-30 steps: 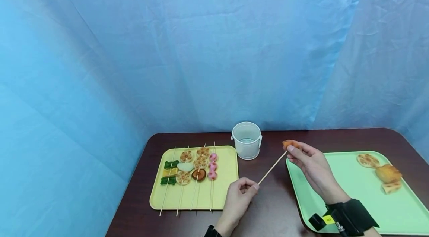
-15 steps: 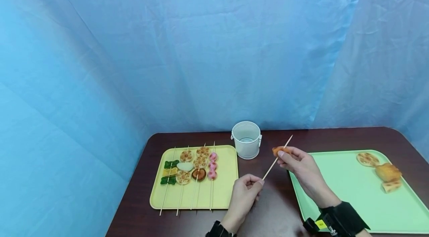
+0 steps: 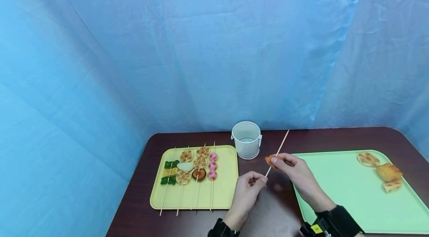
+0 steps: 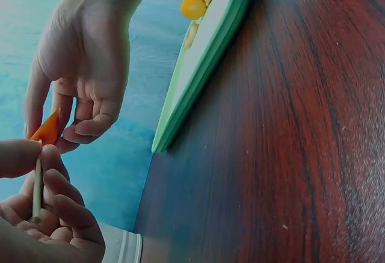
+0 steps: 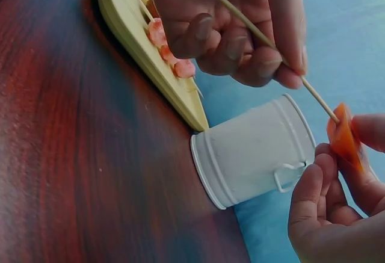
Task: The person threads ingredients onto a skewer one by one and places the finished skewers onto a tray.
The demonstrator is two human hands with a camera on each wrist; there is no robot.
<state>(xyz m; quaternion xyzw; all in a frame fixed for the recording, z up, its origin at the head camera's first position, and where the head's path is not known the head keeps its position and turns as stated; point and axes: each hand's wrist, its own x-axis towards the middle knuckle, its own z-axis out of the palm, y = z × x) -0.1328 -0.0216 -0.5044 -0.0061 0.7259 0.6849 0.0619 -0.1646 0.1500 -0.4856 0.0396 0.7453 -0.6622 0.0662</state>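
Note:
My left hand (image 3: 246, 196) pinches the lower part of a thin bamboo skewer (image 3: 283, 141), which slants up and to the right. An orange food piece (image 3: 269, 160) is threaded on this skewer, and the right wrist view shows the stick entering the orange piece (image 5: 344, 138). My right hand (image 3: 301, 177) pinches the piece between thumb and fingers, just above the left hand. In the left wrist view the skewer's blunt end (image 4: 37, 206) shows below the left thumb. The exact kind of the orange piece cannot be told.
On the left, a yellow tray (image 3: 228, 192) bears several loaded skewers, one with pink balls (image 3: 212, 165). A white pail (image 3: 247, 147) stands behind the hands. The green tray (image 3: 345, 199) at right holds a lotus root slice (image 3: 368, 159) and golden-brown pieces (image 3: 388, 173).
The orange piece has slid from the skewer's tip down its shaft toward my left hand, leaving the tip sticking out above. My right hand moved left and down with it; the left shifted slightly right.

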